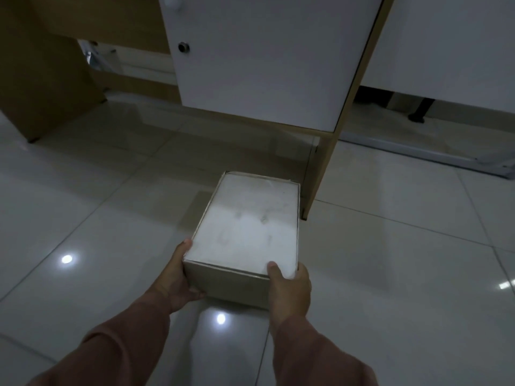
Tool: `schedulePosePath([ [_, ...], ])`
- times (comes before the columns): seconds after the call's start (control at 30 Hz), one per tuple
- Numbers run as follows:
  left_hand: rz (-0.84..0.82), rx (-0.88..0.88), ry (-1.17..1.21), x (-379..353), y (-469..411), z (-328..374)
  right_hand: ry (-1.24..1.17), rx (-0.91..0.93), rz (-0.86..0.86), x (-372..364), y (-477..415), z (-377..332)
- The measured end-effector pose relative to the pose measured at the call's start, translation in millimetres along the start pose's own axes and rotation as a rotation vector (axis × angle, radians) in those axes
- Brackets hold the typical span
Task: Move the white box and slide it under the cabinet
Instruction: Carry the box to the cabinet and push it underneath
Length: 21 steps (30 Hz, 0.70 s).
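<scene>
The white box [248, 218], a cardboard box with a white top and brownish sides, sits on the tiled floor in front of the cabinet [259, 54]. Its far end lies close to the gap beneath the cabinet's white door, beside the wooden side panel [323, 168]. My left hand [178, 277] grips the near left corner, thumb at the top edge and fingers low on the side. My right hand [289, 285] holds the near right corner with the thumb on the white top. Both sleeves are pinkish brown.
Glossy white floor tiles [92, 218] reflect ceiling lights. A wooden desk panel [41, 73] stands at the left with cables behind it. Right of the cabinet hangs a white partition [451, 45], a dark object showing under it at the far right.
</scene>
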<state>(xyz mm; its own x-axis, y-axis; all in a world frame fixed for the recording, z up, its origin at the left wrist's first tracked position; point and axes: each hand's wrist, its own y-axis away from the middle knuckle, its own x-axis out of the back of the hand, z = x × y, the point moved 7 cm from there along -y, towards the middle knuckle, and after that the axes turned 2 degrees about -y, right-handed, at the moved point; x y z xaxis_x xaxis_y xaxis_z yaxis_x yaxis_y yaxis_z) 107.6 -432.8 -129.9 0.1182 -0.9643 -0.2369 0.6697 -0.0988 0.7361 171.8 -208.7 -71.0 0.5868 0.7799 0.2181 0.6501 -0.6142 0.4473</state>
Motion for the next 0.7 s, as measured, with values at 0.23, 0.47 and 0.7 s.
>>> schedulePosePath([
  [0.23,0.055,-0.066,0.062,-0.8,-8.8,4.6,-0.049,-0.001,-0.092,-8.5,-5.5,10.3],
  [0.47,0.097,-0.24,0.051,-11.2,-9.0,32.1,0.07,0.104,-0.13,-18.2,-18.2,3.6],
  [0.7,0.503,-0.606,-0.503,-25.7,21.6,12.2,0.876,0.578,-0.28,-48.9,4.3,7.0],
])
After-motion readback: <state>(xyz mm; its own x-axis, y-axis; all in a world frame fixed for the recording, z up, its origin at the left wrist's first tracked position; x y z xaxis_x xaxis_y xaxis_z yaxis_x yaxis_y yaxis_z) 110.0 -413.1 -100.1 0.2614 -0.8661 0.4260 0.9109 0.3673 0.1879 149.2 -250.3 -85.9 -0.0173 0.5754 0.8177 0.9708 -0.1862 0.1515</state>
